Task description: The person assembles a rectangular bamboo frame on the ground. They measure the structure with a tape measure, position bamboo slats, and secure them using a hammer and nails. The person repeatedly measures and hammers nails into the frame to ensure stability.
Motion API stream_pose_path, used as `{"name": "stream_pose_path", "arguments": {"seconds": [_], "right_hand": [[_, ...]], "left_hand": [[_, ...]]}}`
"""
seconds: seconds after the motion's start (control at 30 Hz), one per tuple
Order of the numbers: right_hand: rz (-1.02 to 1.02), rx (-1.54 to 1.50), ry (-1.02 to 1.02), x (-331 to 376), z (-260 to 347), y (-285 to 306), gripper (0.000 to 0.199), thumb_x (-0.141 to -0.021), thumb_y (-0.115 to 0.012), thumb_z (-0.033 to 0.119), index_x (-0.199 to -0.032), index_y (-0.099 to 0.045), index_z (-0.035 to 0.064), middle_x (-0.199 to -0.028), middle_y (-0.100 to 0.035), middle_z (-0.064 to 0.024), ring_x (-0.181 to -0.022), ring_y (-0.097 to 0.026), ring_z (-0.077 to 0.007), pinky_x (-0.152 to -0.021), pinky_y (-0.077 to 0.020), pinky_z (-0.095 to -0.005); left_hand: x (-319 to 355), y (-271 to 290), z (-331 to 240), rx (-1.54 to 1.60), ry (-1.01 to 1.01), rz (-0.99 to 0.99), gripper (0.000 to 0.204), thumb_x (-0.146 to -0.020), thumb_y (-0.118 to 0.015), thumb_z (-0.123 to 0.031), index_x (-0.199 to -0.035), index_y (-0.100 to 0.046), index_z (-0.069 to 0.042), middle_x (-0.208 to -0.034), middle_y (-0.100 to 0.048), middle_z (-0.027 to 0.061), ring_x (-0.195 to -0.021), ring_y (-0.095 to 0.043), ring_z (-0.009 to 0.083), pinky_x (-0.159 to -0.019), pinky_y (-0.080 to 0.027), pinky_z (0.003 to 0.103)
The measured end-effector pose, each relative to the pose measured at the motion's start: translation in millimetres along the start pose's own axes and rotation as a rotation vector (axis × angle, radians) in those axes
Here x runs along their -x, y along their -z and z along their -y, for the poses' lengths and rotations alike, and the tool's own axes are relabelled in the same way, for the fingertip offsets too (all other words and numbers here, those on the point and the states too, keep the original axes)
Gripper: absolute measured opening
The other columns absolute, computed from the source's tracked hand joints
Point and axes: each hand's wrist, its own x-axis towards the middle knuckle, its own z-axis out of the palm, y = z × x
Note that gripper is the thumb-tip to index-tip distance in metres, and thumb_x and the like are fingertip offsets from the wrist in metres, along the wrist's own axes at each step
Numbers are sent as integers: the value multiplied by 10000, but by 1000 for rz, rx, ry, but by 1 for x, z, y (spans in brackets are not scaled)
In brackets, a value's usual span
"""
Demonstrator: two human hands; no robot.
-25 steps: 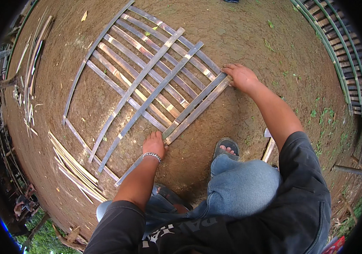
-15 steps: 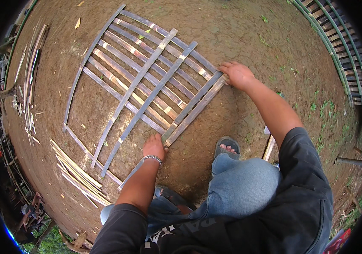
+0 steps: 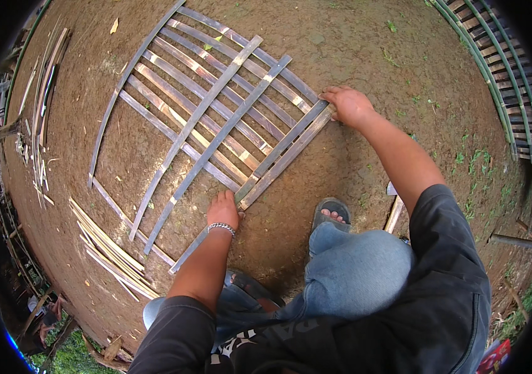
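A lattice of flat, dark bamboo slats (image 3: 211, 112) lies on the ground, several strips crossing a few longer cross strips. Along its near right edge two slats run side by side: a long inner one (image 3: 287, 144) and a shorter outer one (image 3: 291, 154). Fingers of my right hand (image 3: 349, 105) curl over the far right end of this pair. My left hand (image 3: 222, 210) is closed at the other end of the outer slat, above the long one, which passes beneath my wrist and reappears at lower left. My left fingertips are partly hidden.
Pale split bamboo strips (image 3: 109, 250) lie in a bundle at lower left, and more strips (image 3: 45, 103) lie at far left. A slatted bamboo panel (image 3: 508, 68) stands at upper right. My sandaled foot (image 3: 332, 213) is close to the lattice on the bare soil.
The whole view has shifted slightly, so the lattice sits a little higher and farther left. Both hands stay at the same slat ends.
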Motion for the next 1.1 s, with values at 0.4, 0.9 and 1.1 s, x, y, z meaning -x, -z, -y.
{"name": "stream_pose_path", "arguments": {"seconds": [0.4, 0.9, 1.1], "right_hand": [[-17, -28, -29, 2, -1, -5, 644, -807, -789, 157, -1414, -576, 184, -1487, -530, -10, -1362, -497, -255, -1114, -446, -372], [-45, -74, -37, 10, 0, -7, 687, -794, -818, 207, -1429, -558, 177, -1543, -478, -12, -1402, -463, -246, -1133, -434, -364], [-72, -125, -53, 17, 3, -5, 730, -806, -807, 210, -1469, -504, 188, -1575, -433, -15, -1428, -429, -251, -1161, -402, -394]], "left_hand": [[15, 15, 2, 23, -8, 67, 742, -769, -841, -350, -1350, -489, -51, -1350, -553, 196, -1253, -555, 365, -1027, -478, 453], [7, 25, -8, 9, 18, 183, 726, -825, -791, -404, -1376, -462, -62, -1370, -549, 186, -1276, -557, 348, -1053, -467, 447], [9, 25, -10, 34, 33, 166, 742, -832, -780, -424, -1391, -462, -54, -1378, -543, 187, -1289, -544, 346, -1056, -464, 448]]}}
